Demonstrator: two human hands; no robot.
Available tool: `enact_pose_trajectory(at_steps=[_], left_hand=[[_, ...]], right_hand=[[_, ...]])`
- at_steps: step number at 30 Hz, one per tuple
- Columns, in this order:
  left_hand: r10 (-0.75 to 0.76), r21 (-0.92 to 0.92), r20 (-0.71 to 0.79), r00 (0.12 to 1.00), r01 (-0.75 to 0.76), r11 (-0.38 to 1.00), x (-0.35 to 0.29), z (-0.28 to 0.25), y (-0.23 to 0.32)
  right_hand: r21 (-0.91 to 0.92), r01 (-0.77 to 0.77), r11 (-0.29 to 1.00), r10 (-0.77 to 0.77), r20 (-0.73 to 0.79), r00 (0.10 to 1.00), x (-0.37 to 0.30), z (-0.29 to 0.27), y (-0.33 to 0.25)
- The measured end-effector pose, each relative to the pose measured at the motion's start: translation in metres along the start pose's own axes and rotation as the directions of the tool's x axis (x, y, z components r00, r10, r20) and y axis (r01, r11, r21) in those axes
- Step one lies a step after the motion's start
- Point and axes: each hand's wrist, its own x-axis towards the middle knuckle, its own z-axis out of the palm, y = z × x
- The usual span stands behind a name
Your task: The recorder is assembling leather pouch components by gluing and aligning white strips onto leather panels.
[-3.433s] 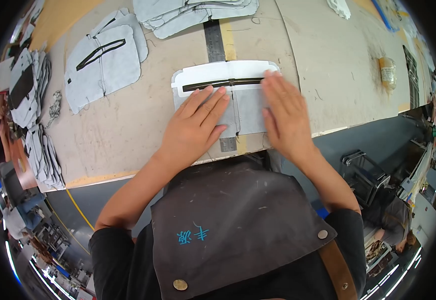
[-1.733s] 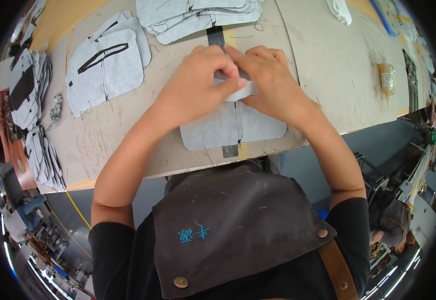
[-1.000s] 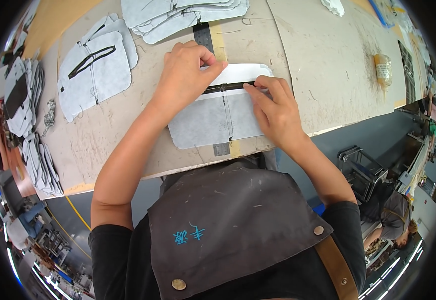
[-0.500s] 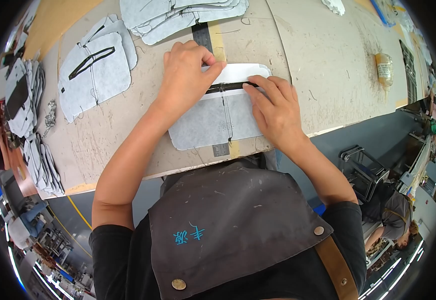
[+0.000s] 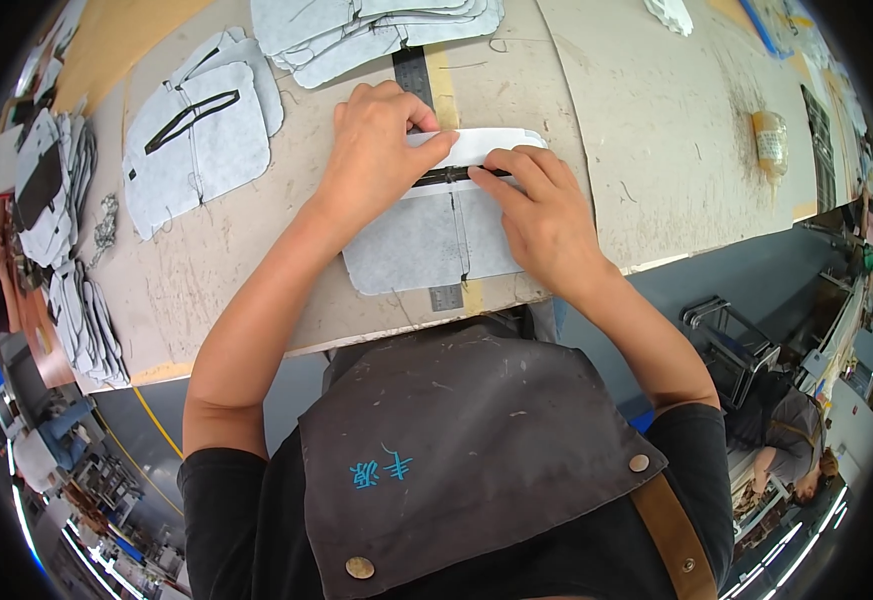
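A light grey fabric panel point(image 5: 406, 245) lies before me at the table's front edge, its far edge folded over as a white flap point(image 5: 481, 143). Just below the flap runs a black strip point(image 5: 448, 176), crossed by a dark stitched seam with loose thread ends. My left hand point(image 5: 371, 145) pinches the flap's left part between thumb and fingertips. With thumb and forefinger drawn together, my right hand point(image 5: 553, 215) grips the panel at the black strip, right of the seam. Both hands hide the ends of the strip.
Beneath the panel sticks out a metal ruler point(image 5: 446, 298) beside yellow tape. Stacked panels point(image 5: 386, 35) lie at the far side, with more panels point(image 5: 206, 150) at left. Further left hang bundled pieces point(image 5: 86, 320). A yellowish bottle point(image 5: 769, 142) lies at right. One co-worker point(image 5: 791, 440) is at lower right.
My right thumb and fingertips have slid a little left along the black strip, closer to the seam. My left hand keeps its pinch on the flap. The view has shifted slightly.
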Motion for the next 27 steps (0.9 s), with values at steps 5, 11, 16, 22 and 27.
enact_pose_trajectory(at_steps=[5, 11, 16, 22, 27], left_hand=[[0.02, -0.02, -0.022, 1.0, -0.021, 1.0, 0.0, 0.004, -0.006], [0.056, -0.011, -0.073, 0.996, -0.057, 0.998, -0.002, 0.007, -0.006], [0.063, -0.004, -0.083, 0.995, -0.063, 0.998, -0.002, 0.009, -0.007], [0.074, 0.005, -0.088, 0.993, -0.074, 0.997, -0.002, 0.008, -0.007], [0.084, 0.027, -0.092, 0.992, -0.082, 0.996, -0.002, 0.01, -0.009]], right_hand=[[-0.047, 0.028, 0.999, -0.029, -0.014, 0.999, 0.002, -0.001, -0.001], [0.051, 0.035, 0.998, -0.034, -0.022, 0.999, 0.006, 0.003, 0.001], [-0.012, 0.037, 0.999, -0.036, 0.071, 0.997, 0.012, 0.0, -0.005], [0.001, 0.074, 0.997, -0.074, 0.034, 0.997, 0.012, 0.003, -0.004], [0.072, 0.063, 0.995, -0.066, 0.036, 0.997, 0.013, 0.006, -0.002]])
